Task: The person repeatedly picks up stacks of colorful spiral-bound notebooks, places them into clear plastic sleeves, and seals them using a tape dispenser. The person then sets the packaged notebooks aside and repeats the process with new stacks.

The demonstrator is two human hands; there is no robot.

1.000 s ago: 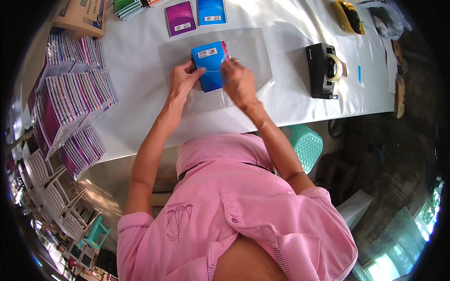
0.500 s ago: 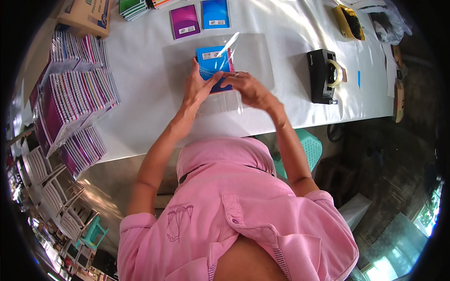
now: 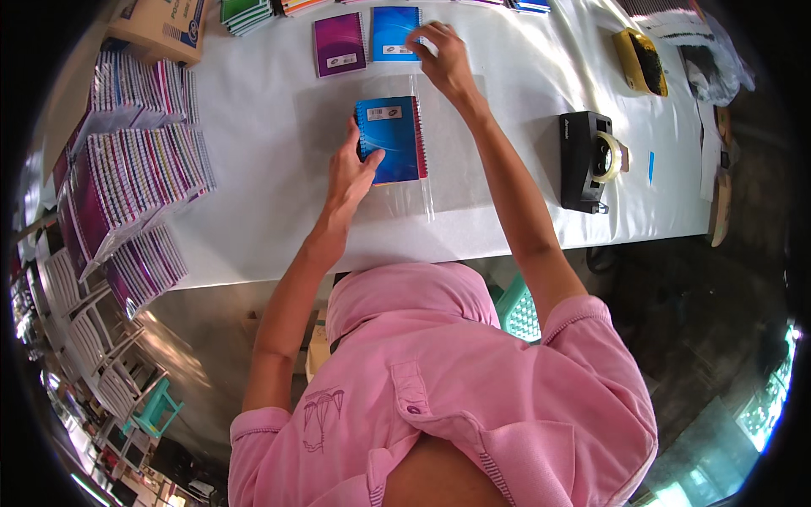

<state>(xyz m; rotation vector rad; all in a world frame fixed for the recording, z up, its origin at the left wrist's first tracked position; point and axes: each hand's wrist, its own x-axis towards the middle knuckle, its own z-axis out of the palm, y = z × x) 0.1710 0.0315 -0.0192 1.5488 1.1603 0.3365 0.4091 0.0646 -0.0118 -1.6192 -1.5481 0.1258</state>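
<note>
A small stack of spiral notebooks [image 3: 397, 144], blue cover on top and a reddish edge at its right, lies on clear plastic film [image 3: 460, 173] on the table. My left hand [image 3: 349, 173] grips the stack's left side, thumb over the cover. Beyond it, my right hand [image 3: 443, 57] is over the right edge of a blue spiral notebook [image 3: 389, 25], its fingers bent and apart with nothing visible in them. Whether the fingertips touch that notebook I cannot tell. A purple spiral notebook [image 3: 340, 42] lies just left of the blue one.
Tall rows of purple-covered spiral notebooks [image 3: 144, 182] line the table's left side, before a cardboard box [image 3: 156, 29]. To the right stand a black tape dispenser [image 3: 581, 160] and a yellow container [image 3: 639, 63]. Green notebooks [image 3: 245, 15] lie at the back.
My right hand has left the notebook stack and moved away to the far blue notebook. My left hand stays on the stack. The raised plastic over the cover has dropped.
</note>
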